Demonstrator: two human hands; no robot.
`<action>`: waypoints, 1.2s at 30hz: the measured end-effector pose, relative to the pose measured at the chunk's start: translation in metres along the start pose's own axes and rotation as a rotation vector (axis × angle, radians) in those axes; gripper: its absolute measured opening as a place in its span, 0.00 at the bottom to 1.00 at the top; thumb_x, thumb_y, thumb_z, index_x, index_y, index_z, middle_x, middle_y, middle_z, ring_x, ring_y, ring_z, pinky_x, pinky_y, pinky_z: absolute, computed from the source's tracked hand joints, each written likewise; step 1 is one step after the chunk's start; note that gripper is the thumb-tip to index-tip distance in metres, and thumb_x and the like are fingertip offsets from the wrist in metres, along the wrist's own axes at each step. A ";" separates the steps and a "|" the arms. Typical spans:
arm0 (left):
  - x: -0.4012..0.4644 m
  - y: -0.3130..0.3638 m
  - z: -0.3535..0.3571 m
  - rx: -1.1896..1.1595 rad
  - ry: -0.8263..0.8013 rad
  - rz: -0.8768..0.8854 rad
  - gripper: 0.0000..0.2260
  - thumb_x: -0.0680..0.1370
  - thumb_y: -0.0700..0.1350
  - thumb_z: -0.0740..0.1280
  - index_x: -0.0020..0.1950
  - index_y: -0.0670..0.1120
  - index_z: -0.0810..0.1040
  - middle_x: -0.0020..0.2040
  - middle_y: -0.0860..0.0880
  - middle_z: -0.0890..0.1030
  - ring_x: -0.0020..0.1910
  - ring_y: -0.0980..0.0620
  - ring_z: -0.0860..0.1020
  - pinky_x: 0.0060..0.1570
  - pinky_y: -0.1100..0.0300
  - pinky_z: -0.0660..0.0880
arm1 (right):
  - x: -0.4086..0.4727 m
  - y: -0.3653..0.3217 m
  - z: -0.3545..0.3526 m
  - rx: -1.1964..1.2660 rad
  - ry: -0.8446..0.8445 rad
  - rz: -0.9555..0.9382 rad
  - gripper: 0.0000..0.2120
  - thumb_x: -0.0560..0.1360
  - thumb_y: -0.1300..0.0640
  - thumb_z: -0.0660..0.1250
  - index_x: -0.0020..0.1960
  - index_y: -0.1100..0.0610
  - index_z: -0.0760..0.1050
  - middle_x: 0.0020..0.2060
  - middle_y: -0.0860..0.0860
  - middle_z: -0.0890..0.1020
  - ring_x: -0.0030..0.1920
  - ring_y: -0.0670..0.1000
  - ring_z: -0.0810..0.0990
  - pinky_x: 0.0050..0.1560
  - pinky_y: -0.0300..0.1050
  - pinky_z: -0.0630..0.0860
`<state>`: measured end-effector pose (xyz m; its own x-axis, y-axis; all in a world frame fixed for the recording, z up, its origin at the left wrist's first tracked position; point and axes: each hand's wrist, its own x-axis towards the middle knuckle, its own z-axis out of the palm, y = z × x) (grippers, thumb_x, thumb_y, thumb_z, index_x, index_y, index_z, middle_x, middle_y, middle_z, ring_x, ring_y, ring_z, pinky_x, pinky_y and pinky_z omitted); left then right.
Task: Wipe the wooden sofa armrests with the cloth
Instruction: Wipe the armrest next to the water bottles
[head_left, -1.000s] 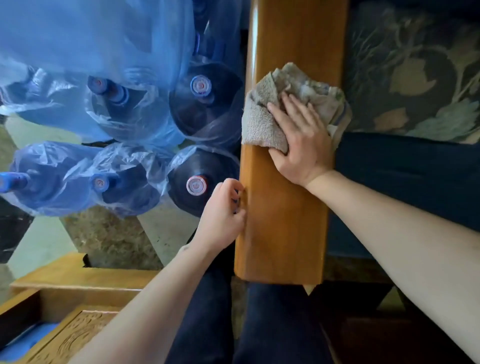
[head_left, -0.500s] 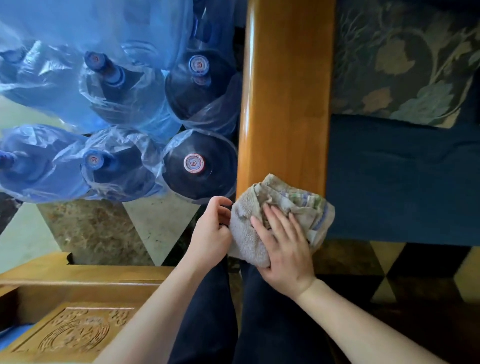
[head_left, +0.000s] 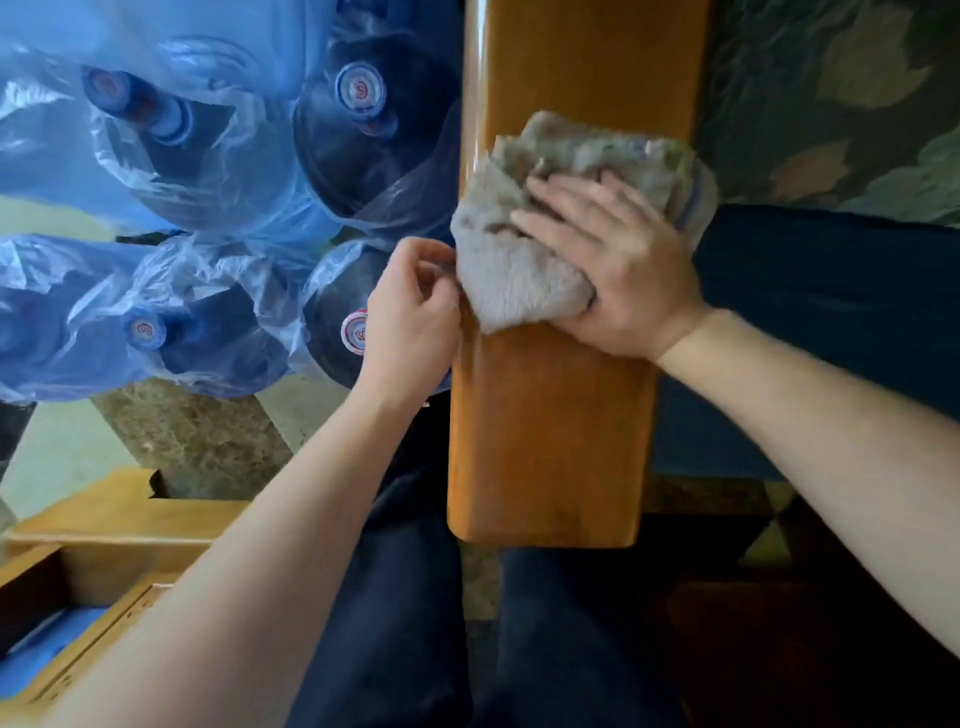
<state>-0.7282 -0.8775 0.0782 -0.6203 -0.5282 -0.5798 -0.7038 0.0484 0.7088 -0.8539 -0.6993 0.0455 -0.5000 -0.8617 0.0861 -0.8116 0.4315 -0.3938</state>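
Note:
The wooden sofa armrest (head_left: 550, 441) runs away from me up the middle of the view, glossy and orange-brown. A crumpled grey-beige cloth (head_left: 514, 260) lies across it about halfway along. My right hand (head_left: 618, 260) presses flat on the cloth, fingers spread, thumb tucked at its near edge. My left hand (head_left: 410, 317) is curled against the armrest's left edge, fingertips touching the cloth's left corner; whether it pinches the cloth is unclear.
Several blue water jugs in plastic bags (head_left: 208, 171) crowd the floor left of the armrest. The dark blue sofa seat (head_left: 831, 312) and a floral cushion (head_left: 841, 104) lie to the right. A carved wooden piece (head_left: 104, 561) sits at lower left. My dark trousers (head_left: 395, 623) are below.
My right hand slid the cloth back to the armrest's near end, then away again to the middle. My left hand stayed along the left edge, following it.

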 end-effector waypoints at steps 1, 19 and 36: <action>0.011 0.012 0.002 0.019 0.018 0.022 0.07 0.78 0.40 0.65 0.54 0.48 0.77 0.43 0.52 0.80 0.46 0.50 0.80 0.53 0.43 0.78 | 0.023 0.019 -0.003 -0.029 0.013 0.023 0.29 0.78 0.41 0.68 0.75 0.54 0.73 0.74 0.57 0.74 0.74 0.59 0.72 0.76 0.62 0.65; 0.102 0.069 0.018 0.137 -0.114 -0.032 0.24 0.65 0.56 0.71 0.56 0.60 0.63 0.52 0.53 0.72 0.45 0.49 0.79 0.36 0.54 0.78 | 0.257 0.171 -0.066 -0.085 0.105 0.230 0.27 0.77 0.41 0.59 0.72 0.51 0.74 0.70 0.51 0.77 0.73 0.53 0.72 0.72 0.45 0.67; -0.131 -0.098 0.027 0.282 -0.052 -0.029 0.43 0.67 0.59 0.80 0.75 0.58 0.59 0.62 0.48 0.70 0.63 0.45 0.72 0.65 0.46 0.73 | -0.049 -0.052 -0.005 0.005 -0.110 0.155 0.35 0.71 0.46 0.70 0.77 0.53 0.71 0.74 0.55 0.74 0.73 0.57 0.70 0.74 0.59 0.68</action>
<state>-0.5876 -0.7900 0.0742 -0.6106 -0.4886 -0.6233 -0.7852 0.2715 0.5565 -0.7881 -0.6782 0.0663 -0.5823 -0.8094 -0.0767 -0.7259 0.5600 -0.3994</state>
